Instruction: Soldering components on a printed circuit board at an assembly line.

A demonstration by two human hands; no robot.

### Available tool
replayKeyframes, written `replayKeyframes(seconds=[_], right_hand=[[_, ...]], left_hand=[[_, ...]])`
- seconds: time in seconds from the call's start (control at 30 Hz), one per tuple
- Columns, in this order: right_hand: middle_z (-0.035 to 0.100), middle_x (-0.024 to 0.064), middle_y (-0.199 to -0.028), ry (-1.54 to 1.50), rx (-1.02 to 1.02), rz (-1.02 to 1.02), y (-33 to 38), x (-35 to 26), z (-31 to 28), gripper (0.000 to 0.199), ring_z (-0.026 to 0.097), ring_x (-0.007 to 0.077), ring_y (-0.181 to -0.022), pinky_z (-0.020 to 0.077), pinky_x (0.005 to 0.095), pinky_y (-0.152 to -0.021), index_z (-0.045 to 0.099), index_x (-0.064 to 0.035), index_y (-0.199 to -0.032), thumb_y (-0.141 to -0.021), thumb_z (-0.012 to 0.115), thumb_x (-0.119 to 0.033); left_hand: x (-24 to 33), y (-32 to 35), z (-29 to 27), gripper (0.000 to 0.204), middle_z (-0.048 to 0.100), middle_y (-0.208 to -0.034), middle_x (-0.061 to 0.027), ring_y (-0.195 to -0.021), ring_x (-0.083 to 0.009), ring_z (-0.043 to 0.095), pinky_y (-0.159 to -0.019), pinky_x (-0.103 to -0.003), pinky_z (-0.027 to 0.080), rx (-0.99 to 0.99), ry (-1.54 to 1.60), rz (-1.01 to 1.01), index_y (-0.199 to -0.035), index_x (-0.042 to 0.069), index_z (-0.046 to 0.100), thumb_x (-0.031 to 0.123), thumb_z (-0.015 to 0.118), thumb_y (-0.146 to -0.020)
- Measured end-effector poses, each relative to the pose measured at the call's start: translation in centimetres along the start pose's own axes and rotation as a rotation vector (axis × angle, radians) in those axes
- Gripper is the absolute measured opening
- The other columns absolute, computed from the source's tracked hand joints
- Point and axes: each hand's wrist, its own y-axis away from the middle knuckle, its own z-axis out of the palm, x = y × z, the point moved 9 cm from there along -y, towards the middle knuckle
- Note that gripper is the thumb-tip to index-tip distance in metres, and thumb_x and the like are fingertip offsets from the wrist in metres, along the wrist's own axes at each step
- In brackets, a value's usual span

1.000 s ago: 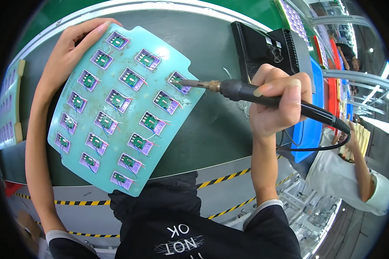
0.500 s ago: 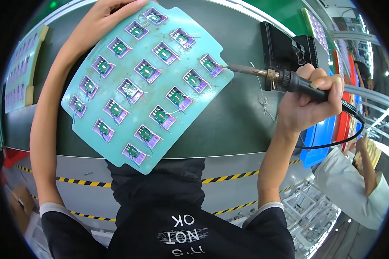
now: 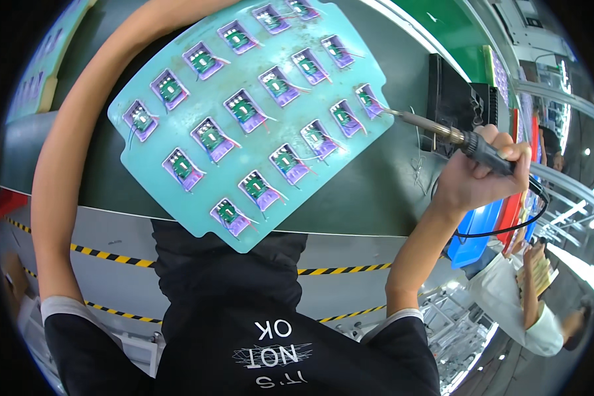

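One right-hand grip (image 3: 485, 165), fingers curled firmly around the dark handle of a soldering iron (image 3: 435, 127). Points leftward over the right-hand edge of a teal tray (image 3: 158, 148), tip just beside the end housing of the row nearest the body; cannot tell whether touching. Left-hand grip beyond the upper edge of view; cannot tell whether spread or pressed together. Left arm (image 3: 59, 178) curved around the left side of the tray. Tray set obliquely across the dark green tabletop (image 3: 350, 191), near corner overhanging the front edge. Eighteen purple housings (image 3: 237, 226) in three rows of six, each containing a green circuit board (image 3: 242, 107) with thin leads trailing out. Right of the tray: loose wire lengths (image 3: 416, 173) on the tabletop, near a black box (image 3: 450, 99). Beneath the right hand: black cable (image 3: 492, 235), looped across a blue bin (image 3: 472, 244). Far left: pale-edged panel (image 3: 46, 76). Far right: co-worker (image 3: 515, 300) in a light shirt.
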Motion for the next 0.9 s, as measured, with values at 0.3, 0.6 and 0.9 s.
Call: replayKeyframes(seconds=[0.3, 0.6, 0.9], right_hand=[[0.027, -0.0023, -0.042, -0.067, 0.076, 0.072, -0.5, 0.8, -1.1, 0.030, 0.021, 0.0070, -0.040, 0.0193, 0.0219, -0.038, 0.044, -0.0089, -0.065, -0.090, 0.041, -0.025], [0.028, -0.0016, -0.042, -0.055, 0.043, 0.096, 0.0, 1.4, -1.0, 0.030, 0.021, 0.0077, -0.040, 0.0202, 0.0219, -0.039, 0.045, -0.0083, -0.066, -0.091, 0.042, -0.025], [0.029, -0.0011, -0.043, -0.094, 0.010, 0.119, -0.1, 1.7, -1.0, 0.029, 0.023, 0.0081, -0.041, 0.0203, 0.0217, -0.039, 0.046, -0.0082, -0.066, -0.090, 0.042, -0.024]], left_hand=[[0.5, 0.3, 0.0, 0.026, 0.066, -0.086, -0.0098, -0.079, -0.0120, 0.057, -0.072, -0.028, 0.046, 0.017, -0.022, 0.077, -0.101, -0.003, 0.063, 0.021, 0.054, -0.091], [0.3, 0.4, 0.2, 0.028, 0.067, -0.090, -0.0127, -0.082, -0.0160, 0.060, -0.074, -0.030, 0.047, 0.026, -0.094, 0.095, -0.101, -0.002, 0.063, 0.022, 0.054, -0.091], [0.1, 0.9, 0.4, 0.031, 0.067, -0.094, -0.0119, -0.086, -0.0153, 0.061, -0.078, -0.029, 0.047, 0.062, -0.084, 0.066, -0.104, -0.001, 0.063, 0.026, 0.054, -0.091]])
